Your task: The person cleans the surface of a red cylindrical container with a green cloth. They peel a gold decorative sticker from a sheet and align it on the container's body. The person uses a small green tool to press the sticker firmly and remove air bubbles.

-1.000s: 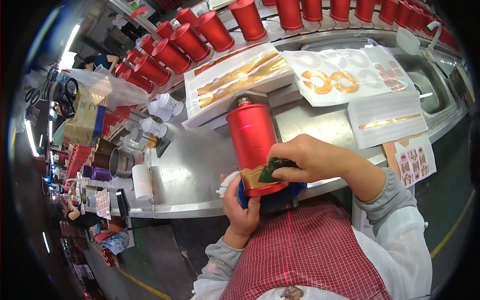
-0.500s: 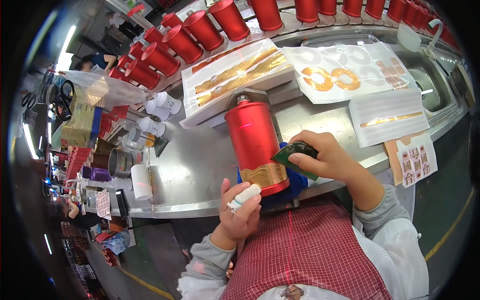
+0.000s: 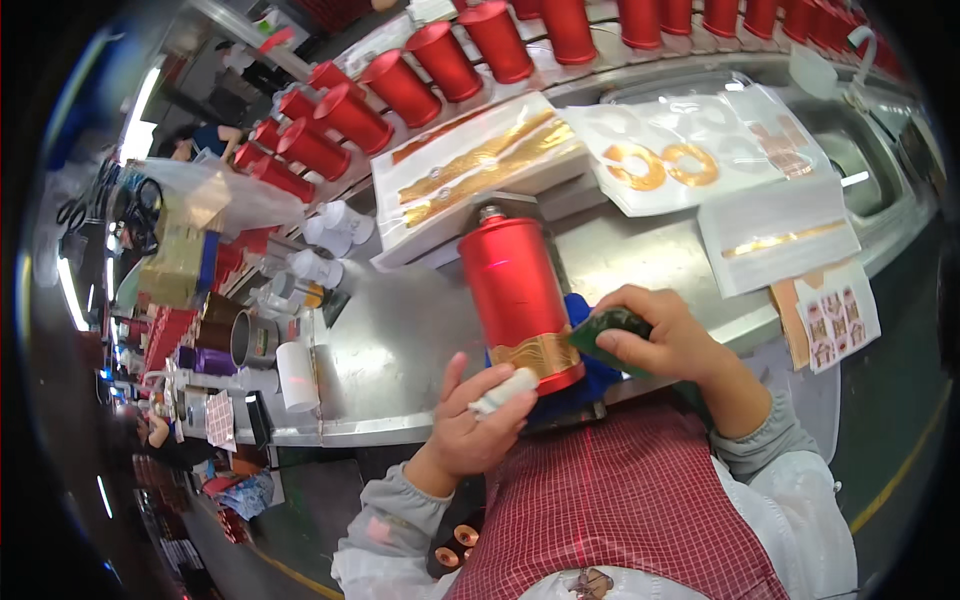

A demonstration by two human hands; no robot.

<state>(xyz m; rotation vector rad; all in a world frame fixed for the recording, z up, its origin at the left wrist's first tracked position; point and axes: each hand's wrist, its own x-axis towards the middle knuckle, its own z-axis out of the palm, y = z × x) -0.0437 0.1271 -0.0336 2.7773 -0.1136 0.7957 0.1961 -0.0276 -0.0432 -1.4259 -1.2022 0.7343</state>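
Observation:
A red bottle [image 3: 512, 285] with a metal neck lies tilted in front of me, its base toward me. Around its lower part runs a gold label [image 3: 535, 352]. My right hand [image 3: 665, 335] grips a dark green scraper [image 3: 605, 325], whose edge is at the label's right end. At the bottle's lower left, my left hand [image 3: 475, 425] has its thumb and fingers closed around a small white piece [image 3: 500, 390], by the label's left part. Whether that piece is a wad or a finger wrap, I cannot tell. Blue cloth [image 3: 590, 385] lies under the bottle's right side.
Behind the bottle is a white stack with gold strips [image 3: 480, 165]. Sticker sheets [image 3: 660, 165] lie to its right, before a sink [image 3: 855, 165]. Several red bottles [image 3: 400, 85] line the far side. White plastic bottles [image 3: 340, 225] and a paper roll [image 3: 296, 377] stand left.
The view has shifted slightly, so the bottle appears lower and further right. The scraper has moved outward to the label's right edge. My left hand stays beside the bottle's base.

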